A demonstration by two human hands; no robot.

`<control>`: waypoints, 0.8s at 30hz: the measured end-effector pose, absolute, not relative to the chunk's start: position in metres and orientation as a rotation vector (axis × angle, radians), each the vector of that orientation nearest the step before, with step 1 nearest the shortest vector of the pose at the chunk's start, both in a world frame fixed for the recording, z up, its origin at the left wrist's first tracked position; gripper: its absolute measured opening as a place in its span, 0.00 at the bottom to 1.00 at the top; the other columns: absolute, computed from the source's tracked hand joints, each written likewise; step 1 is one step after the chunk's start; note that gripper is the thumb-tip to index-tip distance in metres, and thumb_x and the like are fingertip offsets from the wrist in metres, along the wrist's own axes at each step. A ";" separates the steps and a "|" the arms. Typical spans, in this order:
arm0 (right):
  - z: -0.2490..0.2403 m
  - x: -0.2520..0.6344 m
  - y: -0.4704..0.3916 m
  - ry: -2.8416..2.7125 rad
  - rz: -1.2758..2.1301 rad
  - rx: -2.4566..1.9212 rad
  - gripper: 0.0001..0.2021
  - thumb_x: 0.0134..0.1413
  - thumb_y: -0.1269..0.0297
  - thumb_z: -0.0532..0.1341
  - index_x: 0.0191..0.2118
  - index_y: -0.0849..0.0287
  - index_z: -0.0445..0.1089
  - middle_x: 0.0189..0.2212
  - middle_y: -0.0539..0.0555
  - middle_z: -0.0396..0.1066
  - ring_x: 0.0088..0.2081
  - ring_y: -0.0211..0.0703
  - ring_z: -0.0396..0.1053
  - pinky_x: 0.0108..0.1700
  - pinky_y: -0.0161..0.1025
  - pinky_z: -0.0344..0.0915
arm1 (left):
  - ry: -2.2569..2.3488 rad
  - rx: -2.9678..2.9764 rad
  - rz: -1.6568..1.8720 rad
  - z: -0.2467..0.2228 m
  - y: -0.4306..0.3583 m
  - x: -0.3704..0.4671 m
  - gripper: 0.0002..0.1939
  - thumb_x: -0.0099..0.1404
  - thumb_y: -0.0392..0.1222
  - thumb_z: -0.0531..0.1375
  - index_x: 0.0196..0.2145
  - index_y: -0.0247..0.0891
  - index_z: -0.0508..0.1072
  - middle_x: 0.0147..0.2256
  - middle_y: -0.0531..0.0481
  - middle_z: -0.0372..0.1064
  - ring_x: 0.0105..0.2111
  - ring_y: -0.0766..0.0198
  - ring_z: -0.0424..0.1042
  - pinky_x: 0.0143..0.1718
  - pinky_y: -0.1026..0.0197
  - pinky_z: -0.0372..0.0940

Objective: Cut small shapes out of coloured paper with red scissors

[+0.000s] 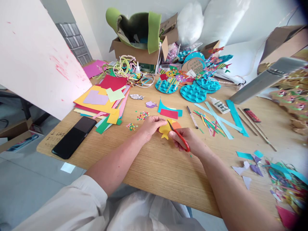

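Note:
In the middle of the head view my left hand (154, 126) pinches the upper left edge of a yellow paper fish (164, 130), its tail pointing toward me. Red-handled scissors (181, 138) are in my right hand (184, 138), fingers wrapped round the handles. Their dark blades reach up to the yellow paper, near my left fingertips. Part of an orange piece of paper (176, 124) shows just behind the blades. Beyond my hands lie a crimson paper rectangle (169, 113) and a blue paper offcut (163, 105). A purple paper fish (151, 104) rests further left.
Coloured paper sheets (95, 93) and a black phone (74, 137) lie left. Paper strips (211, 123), a pen (192, 117), a glue bottle (219, 105) and a grey tumbler (267, 80) are right. Paper scraps (284, 176) heap at lower right. Blue egg-tray crafts (193, 92) stand behind.

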State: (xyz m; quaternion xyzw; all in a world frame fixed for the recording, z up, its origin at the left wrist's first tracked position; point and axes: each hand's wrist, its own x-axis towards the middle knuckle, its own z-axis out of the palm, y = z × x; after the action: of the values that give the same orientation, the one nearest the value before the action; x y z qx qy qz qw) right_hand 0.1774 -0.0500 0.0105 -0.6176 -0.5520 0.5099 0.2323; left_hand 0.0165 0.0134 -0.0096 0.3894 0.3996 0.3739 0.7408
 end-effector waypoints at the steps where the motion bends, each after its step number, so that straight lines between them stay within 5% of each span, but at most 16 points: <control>1: 0.010 0.178 -0.050 -1.519 1.401 -1.694 0.26 0.45 0.39 0.64 0.19 0.59 0.62 0.13 0.49 0.64 0.14 0.34 0.62 0.14 0.30 0.52 | 0.878 0.857 0.821 -0.009 0.013 0.017 0.05 0.49 0.36 0.65 0.25 0.33 0.73 0.24 0.51 0.71 0.24 0.69 0.68 0.28 0.65 0.63; 24: 0.009 0.177 -0.048 -1.516 1.409 -1.670 0.27 0.44 0.38 0.64 0.18 0.60 0.62 0.12 0.49 0.63 0.13 0.32 0.61 0.14 0.28 0.51 | 0.864 0.853 0.797 -0.009 0.013 0.016 0.07 0.47 0.36 0.66 0.25 0.33 0.73 0.24 0.52 0.71 0.23 0.69 0.68 0.28 0.65 0.62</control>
State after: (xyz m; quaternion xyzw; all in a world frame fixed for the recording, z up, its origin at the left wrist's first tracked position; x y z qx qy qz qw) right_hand 0.1772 -0.0485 0.0089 -0.6097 -0.5536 0.5145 0.2389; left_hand 0.0161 0.0130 -0.0089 0.3899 0.3952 0.3642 0.7478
